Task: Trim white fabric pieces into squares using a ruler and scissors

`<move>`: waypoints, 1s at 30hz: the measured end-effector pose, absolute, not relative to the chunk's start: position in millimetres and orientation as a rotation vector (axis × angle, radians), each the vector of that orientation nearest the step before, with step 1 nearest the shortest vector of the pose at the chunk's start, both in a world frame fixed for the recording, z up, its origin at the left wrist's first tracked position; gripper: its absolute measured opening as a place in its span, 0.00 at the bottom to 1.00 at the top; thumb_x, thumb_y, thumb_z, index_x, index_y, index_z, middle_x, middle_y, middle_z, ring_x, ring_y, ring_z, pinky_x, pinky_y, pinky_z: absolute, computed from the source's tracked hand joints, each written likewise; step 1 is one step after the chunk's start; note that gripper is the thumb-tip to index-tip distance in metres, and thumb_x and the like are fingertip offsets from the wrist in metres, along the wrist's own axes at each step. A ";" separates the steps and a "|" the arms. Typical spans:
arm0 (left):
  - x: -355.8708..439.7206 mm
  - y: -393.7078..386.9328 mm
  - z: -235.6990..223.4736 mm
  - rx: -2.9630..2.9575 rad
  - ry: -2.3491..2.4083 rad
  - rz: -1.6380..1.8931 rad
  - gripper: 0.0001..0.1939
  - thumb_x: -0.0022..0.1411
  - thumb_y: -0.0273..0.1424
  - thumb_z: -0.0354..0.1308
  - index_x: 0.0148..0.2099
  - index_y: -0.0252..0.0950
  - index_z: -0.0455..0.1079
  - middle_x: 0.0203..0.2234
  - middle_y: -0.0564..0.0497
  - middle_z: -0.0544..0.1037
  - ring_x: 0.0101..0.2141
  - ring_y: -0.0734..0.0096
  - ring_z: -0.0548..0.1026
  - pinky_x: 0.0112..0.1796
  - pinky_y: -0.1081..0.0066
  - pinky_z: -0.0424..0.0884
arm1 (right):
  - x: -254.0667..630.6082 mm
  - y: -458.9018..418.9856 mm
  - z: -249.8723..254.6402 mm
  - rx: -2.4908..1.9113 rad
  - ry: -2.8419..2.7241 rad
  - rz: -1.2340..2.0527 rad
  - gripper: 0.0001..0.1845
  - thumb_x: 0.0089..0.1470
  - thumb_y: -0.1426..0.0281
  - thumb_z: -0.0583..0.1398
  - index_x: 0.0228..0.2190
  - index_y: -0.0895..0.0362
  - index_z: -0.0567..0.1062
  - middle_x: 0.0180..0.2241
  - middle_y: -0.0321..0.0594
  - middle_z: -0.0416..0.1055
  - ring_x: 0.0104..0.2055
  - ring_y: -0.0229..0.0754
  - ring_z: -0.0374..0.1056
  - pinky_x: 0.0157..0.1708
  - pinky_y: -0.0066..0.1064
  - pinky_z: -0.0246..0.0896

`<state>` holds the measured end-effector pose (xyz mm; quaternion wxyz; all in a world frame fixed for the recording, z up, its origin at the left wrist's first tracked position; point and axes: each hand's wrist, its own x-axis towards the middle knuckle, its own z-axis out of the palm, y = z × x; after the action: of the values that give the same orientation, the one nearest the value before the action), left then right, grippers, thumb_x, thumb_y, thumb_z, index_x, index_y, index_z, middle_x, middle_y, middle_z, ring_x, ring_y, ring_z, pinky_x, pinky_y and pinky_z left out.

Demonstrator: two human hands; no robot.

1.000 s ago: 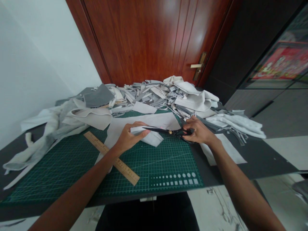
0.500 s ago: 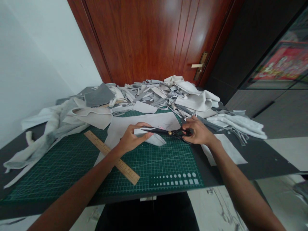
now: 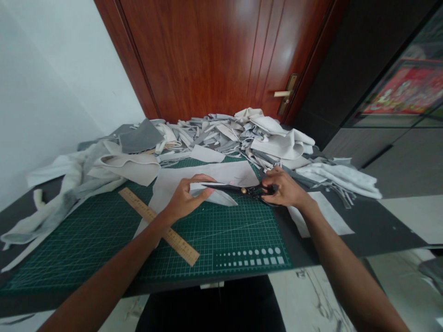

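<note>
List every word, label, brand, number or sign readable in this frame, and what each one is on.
No text can be read for certain.
Ruler: scale markings, too small to read.
Red panel on the right: pale shapes, possibly lettering, too blurred to read.
Cutting mat: printed grid, circles and squares; no legible figures.
Scissors: no lettering visible.

The dark table [image 3: 380,227] carries a green mat [image 3: 235,235] across its middle and left, scraps [image 3: 207,133] heaped along the far side, and a white piece [image 3: 328,214] lying right.
</note>
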<state>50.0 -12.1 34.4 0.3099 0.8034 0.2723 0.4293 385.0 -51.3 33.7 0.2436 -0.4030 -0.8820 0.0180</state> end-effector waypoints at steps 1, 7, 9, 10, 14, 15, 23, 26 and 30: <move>48.9 -11.9 34.9 2.122 0.740 1.134 0.14 0.65 0.38 0.63 0.42 0.32 0.79 0.38 0.43 0.84 0.40 0.58 0.81 0.45 0.65 0.75 | 385.2 -51.5 34.0 -1.102 -2.407 0.047 0.19 0.56 0.59 0.65 0.21 0.54 0.68 0.22 0.33 0.64 0.27 0.40 0.60 0.40 0.38 0.47; 46.5 -12.5 40.1 2.131 0.770 1.096 0.15 0.66 0.41 0.61 0.40 0.33 0.79 0.34 0.47 0.83 0.37 0.60 0.80 0.40 0.68 0.74 | 384.5 -52.5 34.3 -1.132 -2.391 0.036 0.17 0.54 0.62 0.64 0.21 0.55 0.67 0.22 0.32 0.64 0.26 0.40 0.59 0.39 0.38 0.46; 47.6 -12.6 41.2 2.141 0.745 1.093 0.14 0.66 0.41 0.61 0.40 0.34 0.79 0.33 0.48 0.83 0.37 0.61 0.80 0.40 0.68 0.73 | 383.2 -53.2 34.7 -1.148 -2.385 0.034 0.16 0.53 0.62 0.64 0.21 0.55 0.67 0.21 0.32 0.63 0.26 0.40 0.59 0.40 0.38 0.46; 48.2 -12.4 41.3 2.150 0.730 1.101 0.14 0.66 0.41 0.62 0.40 0.34 0.79 0.33 0.48 0.83 0.37 0.61 0.80 0.41 0.68 0.73 | 382.3 -53.6 35.0 -1.155 -2.384 0.032 0.16 0.52 0.63 0.64 0.21 0.55 0.67 0.21 0.32 0.63 0.27 0.40 0.60 0.40 0.38 0.46; 49.3 -11.6 40.2 2.190 0.677 1.106 0.14 0.66 0.40 0.62 0.40 0.34 0.79 0.34 0.48 0.82 0.35 0.63 0.79 0.41 0.68 0.73 | 378.1 -55.5 35.7 -1.175 -2.386 0.025 0.13 0.50 0.64 0.65 0.21 0.54 0.68 0.22 0.32 0.64 0.27 0.41 0.61 0.40 0.38 0.47; 49.3 -11.6 40.0 2.196 0.671 1.094 0.14 0.66 0.40 0.62 0.40 0.34 0.79 0.34 0.48 0.82 0.35 0.63 0.79 0.41 0.69 0.73 | 377.1 -55.8 35.7 -1.177 -2.388 0.027 0.13 0.50 0.64 0.65 0.21 0.54 0.68 0.22 0.32 0.64 0.28 0.41 0.61 0.40 0.38 0.48; 49.2 -13.9 44.6 2.180 0.658 1.033 0.17 0.67 0.44 0.61 0.41 0.34 0.78 0.34 0.48 0.81 0.35 0.62 0.78 0.41 0.68 0.72 | 377.7 -53.2 34.2 -1.139 -2.403 0.042 0.15 0.51 0.63 0.65 0.21 0.54 0.67 0.22 0.33 0.63 0.28 0.41 0.61 0.40 0.38 0.48; 48.2 -13.8 45.9 2.175 0.649 1.020 0.18 0.66 0.46 0.61 0.40 0.34 0.78 0.34 0.47 0.81 0.37 0.60 0.78 0.42 0.67 0.72 | 379.8 -52.3 33.9 -1.126 -2.403 0.051 0.16 0.53 0.61 0.65 0.21 0.54 0.67 0.22 0.32 0.63 0.28 0.41 0.61 0.40 0.38 0.48; 45.4 -12.1 42.2 2.160 0.608 0.991 0.24 0.69 0.50 0.56 0.39 0.33 0.80 0.36 0.44 0.81 0.36 0.60 0.78 0.40 0.67 0.72 | 381.3 -51.9 32.9 -1.118 -2.394 0.045 0.16 0.54 0.63 0.64 0.21 0.54 0.66 0.21 0.32 0.62 0.27 0.41 0.60 0.41 0.38 0.47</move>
<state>45.4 -12.1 42.2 0.3377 0.8289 0.2332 0.3802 381.3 -51.9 32.9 0.2467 -0.4100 -0.8779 0.0165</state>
